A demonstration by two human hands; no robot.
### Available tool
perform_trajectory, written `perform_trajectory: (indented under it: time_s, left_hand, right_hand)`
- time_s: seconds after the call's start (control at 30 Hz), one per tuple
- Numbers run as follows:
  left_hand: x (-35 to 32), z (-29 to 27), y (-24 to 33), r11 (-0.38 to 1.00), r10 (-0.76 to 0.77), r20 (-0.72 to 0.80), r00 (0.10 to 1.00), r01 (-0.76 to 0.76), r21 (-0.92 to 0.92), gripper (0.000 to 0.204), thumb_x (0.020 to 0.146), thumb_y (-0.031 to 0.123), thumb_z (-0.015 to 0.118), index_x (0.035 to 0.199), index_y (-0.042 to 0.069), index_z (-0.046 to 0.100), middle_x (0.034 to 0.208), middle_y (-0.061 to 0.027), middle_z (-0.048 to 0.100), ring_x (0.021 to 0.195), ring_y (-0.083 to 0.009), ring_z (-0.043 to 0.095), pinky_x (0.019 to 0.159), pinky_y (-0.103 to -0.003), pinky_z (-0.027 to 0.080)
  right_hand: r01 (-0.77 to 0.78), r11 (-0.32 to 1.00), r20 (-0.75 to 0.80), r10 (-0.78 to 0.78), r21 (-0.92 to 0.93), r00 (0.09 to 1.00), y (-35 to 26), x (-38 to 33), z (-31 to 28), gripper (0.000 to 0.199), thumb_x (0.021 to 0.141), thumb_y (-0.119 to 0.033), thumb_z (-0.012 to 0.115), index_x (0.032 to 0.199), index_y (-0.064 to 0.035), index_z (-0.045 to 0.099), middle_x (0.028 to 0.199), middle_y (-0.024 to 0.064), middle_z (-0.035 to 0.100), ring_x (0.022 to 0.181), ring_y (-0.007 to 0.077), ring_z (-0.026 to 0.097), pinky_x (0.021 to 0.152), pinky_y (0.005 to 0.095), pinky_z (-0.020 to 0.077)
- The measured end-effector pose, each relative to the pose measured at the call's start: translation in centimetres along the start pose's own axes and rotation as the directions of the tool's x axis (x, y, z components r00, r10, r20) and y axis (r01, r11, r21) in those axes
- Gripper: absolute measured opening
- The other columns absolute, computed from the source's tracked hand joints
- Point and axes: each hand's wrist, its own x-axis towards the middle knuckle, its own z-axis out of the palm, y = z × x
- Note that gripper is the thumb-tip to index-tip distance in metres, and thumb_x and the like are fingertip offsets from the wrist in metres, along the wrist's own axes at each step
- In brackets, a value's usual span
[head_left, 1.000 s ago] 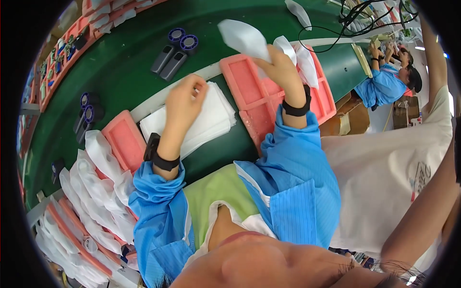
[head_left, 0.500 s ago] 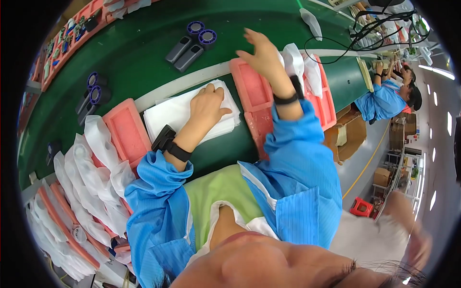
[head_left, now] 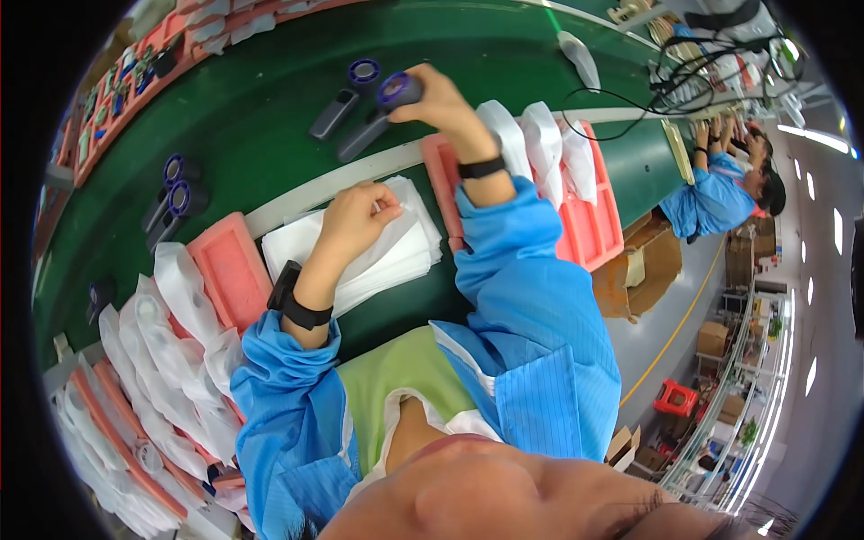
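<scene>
A grey handheld fan [head_left: 378, 117] with a purple round head lies slanted on the green belt [head_left: 252, 99], head gripped. Beside the belt, a white bag stack [head_left: 378, 252] lies flat, pinched at its top.

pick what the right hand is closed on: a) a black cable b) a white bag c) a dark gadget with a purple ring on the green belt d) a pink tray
c: the right hand grips the dark gadget by its purple-ringed end on the green belt.

Factory assembly line; green conveyor belt [head_left: 270, 81]; pink trays [head_left: 598, 225]
</scene>
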Motion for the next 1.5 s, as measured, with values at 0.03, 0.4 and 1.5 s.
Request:
perform_trajectory:
  time_s: [0.03, 0.4, 1.5]
  left_hand:
    - [-0.1, -0.8, 0.0, 1.000, -0.017, -0.008, 1.000, 0.017, 0.002, 0.012, 0.079, 0.014, 0.074, 0.082, 0.004, 0.067, 0.081, -0.0069, 0.063, 0.070, -0.0171, 0.059, 0.061, -0.029, 0.044]
    - [0.0, -4.1, 0.9, 0.952, 0.029, -0.043, 0.999, -0.041, -0.302, 0.013, 0.078, 0.011, 0.077, 0.081, 0.001, 0.069, 0.075, -0.0021, 0.064, 0.064, -0.0087, 0.050, 0.059, -0.025, 0.041]
    - [-1.8, -1.3, 15.7, 0.665, 0.740, -0.462, 0.488, -0.430, 0.611, 0.043, 0.084, -0.002, 0.065, 0.125, 0.005, 0.054, 0.108, -0.0077, 0.062, 0.070, -0.0136, 0.059, 0.062, -0.024, 0.048]
  right_hand:
    - [0.088, 0.996, -0.045, -0.089, -0.010, 0.995, -1.1, -0.9, -1.1, 0.064, 0.056, -0.008, 0.085, 0.112, 0.0007, 0.057, 0.096, 0.0071, 0.063, 0.091, 0.0169, 0.061, 0.084, 0.0280, 0.0492]
    - [0.158, 0.987, -0.032, -0.157, 0.036, 0.987, -8.9, -8.1, -7.3, 0.059, 0.056, -0.005, 0.079, 0.110, -0.0046, 0.055, 0.098, 0.0030, 0.061, 0.090, 0.0134, 0.059, 0.084, 0.0270, 0.0483]
    - [0.581, 0.762, -0.196, -0.640, -0.287, 0.743, -14.0, -8.7, -4.2, 0.071, 0.064, -0.015, 0.081, 0.126, -0.0030, 0.048, 0.108, 0.0140, 0.048, 0.098, 0.0313, 0.055, 0.073, 0.0366, 0.0523]
